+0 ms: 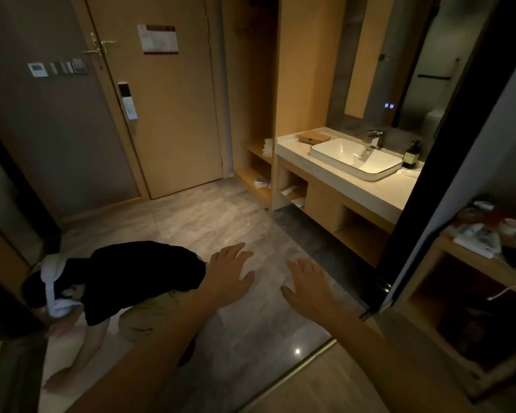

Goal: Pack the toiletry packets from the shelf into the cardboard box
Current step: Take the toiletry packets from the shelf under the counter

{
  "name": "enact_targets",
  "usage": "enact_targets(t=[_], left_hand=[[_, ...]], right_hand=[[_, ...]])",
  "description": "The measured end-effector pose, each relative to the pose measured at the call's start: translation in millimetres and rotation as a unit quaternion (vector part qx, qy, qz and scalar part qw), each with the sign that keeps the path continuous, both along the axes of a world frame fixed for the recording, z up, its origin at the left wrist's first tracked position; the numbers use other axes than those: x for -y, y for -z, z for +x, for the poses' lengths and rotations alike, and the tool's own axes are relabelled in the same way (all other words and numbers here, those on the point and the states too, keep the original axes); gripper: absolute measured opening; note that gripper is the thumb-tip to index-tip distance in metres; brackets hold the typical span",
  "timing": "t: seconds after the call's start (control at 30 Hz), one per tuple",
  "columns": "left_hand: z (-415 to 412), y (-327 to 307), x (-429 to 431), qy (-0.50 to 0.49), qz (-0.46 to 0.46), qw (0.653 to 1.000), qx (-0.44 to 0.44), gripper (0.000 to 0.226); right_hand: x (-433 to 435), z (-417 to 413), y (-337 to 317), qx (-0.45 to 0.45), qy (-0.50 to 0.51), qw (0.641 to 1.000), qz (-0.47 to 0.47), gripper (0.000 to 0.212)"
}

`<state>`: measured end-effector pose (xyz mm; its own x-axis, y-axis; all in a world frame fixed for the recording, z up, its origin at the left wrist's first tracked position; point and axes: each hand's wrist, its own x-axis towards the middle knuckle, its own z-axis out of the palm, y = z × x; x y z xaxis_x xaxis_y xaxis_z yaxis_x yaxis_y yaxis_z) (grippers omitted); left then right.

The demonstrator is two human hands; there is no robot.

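Observation:
A flat brown cardboard box (314, 136) lies on the white vanity counter (346, 181), left of the basin. Small white toiletry packets (289, 190) rest on the open wooden shelf (294, 195) under the counter's left end. Another white packet (260, 183) lies on the low shelf further left. My left hand (228, 272) and my right hand (309, 286) are stretched out over the marble floor, fingers spread, palms down, holding nothing. Both are well short of the vanity.
A person in a black top crouches on the floor (209, 222) at the left, next to my left arm. A white basin (356, 158) with a tap and a dark soap bottle (411, 156) sit on the counter. A cluttered wooden unit (447, 290) stands at right behind a dark door frame.

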<state>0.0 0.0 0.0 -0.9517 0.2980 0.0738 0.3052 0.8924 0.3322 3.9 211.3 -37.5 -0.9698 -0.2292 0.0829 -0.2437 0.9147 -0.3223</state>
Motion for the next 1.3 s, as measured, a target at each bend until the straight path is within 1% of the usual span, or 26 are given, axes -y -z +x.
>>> enact_targets(t=[0.07, 0.23, 0.4, 0.47, 0.57, 0.63, 0.77, 0.97, 1.17, 1.3], left_hand=[[-19, 3, 0, -0.009, -0.005, 1.000, -0.011, 0.065], [-86, 17, 3, -0.021, -0.013, 0.999, -0.023, 0.071], [-170, 18, 10, -0.019, 0.000, 1.000, -0.010, 0.064], [-205, 17, 12, -0.014, 0.006, 1.000, -0.010, 0.069], [-253, 19, 16, -0.005, 0.014, 1.000, -0.013, 0.084], [-278, 20, 15, -0.004, 0.023, 1.000, -0.006, 0.085], [-318, 23, 12, -0.002, 0.029, 1.000, 0.007, 0.069], [-382, 31, 9, -0.014, 0.037, 0.999, 0.021, 0.062], [-449, 29, 6, -0.028, 0.023, 0.999, 0.019, 0.067], [-496, 23, 2, -0.036, 0.012, 0.999, -0.006, 0.065]], right_hand=[[-2, -19, 5, 0.008, 0.007, 1.000, -0.016, 0.065], [-2, -85, 9, 0.015, 0.017, 1.000, -0.003, 0.063], [6, -164, 7, 0.020, 0.017, 1.000, 0.000, 0.062], [10, -198, 4, 0.018, 0.022, 1.000, 0.000, 0.061], [14, -242, -1, 0.014, 0.031, 0.999, 0.002, 0.058], [17, -265, 0, 0.017, 0.026, 1.000, 0.006, 0.057], [20, -307, 4, 0.021, 0.023, 1.000, 0.000, 0.056], [24, -372, 16, 0.028, 0.007, 0.999, -0.019, 0.045], [16, -444, 14, 0.013, -0.005, 0.999, -0.036, 0.056], [10, -491, 15, 0.021, -0.022, 0.999, -0.033, 0.059]])
